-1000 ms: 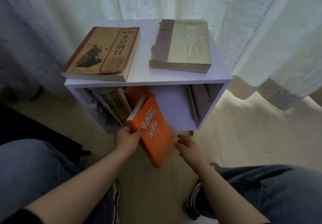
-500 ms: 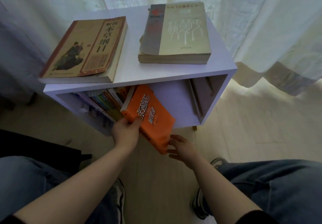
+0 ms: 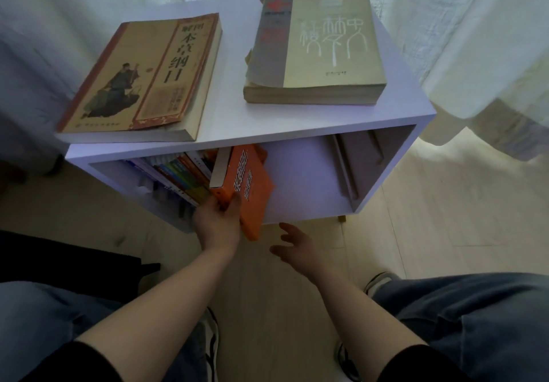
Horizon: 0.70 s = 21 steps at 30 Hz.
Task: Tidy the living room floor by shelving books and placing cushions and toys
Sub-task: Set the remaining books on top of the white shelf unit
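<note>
Evidently the orange book was partway into the open compartment of the white shelf unit. Its upper end lay under the top board, leaning against the row of colourful books packed at the left, while its lower corner jutted out past the front edge. The left hand gripped it near that lower end, thumb across the cover, a hold that seemed chosen to steer the book upright beside its neighbours. The right hand hovered apart from the book, just below the shelf's front edge. It held nothing, with its fingers loosely spread, probably ready to steady or push the cover. A few thin grey volumes leaned against the compartment's right wall, leaving a gap in the middle where the orange book could stand. On top of the unit two thick books lay flat, a tan book and a yellowed book, likely waiting their turn.
</note>
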Tool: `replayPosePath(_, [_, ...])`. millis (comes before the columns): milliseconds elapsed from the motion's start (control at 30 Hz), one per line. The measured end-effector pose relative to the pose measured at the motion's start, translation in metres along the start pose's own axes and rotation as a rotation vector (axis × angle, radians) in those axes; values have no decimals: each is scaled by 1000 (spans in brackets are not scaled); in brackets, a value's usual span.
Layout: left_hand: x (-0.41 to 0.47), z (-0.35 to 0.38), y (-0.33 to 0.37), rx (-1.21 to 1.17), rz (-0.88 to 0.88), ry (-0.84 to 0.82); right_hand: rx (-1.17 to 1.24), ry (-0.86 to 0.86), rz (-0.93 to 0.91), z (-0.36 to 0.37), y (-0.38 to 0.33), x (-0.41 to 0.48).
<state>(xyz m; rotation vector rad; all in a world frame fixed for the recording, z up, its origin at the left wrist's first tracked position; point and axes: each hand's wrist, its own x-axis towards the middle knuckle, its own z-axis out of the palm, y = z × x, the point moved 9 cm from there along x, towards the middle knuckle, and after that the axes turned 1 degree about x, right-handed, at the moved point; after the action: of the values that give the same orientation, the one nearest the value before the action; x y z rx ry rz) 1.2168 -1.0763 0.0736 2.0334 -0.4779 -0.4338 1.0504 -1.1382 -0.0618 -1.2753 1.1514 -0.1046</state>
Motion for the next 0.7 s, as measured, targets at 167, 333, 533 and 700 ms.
replayPosePath(167, [0, 3, -3, 84, -8, -61, -252, 5, -153, 28, -9, 13])
replayPosePath(333, [12, 3, -14, 140, 11, -107, -367, 120, -295, 38, -18, 32])
replayPosePath(533, [20, 0, -16, 166, 45, -195, -427, 197, -351, 37, -21, 51])
replayPosePath(700, [27, 3, -14, 159, 79, -261, -422, 178, -402, 43, -17, 55])
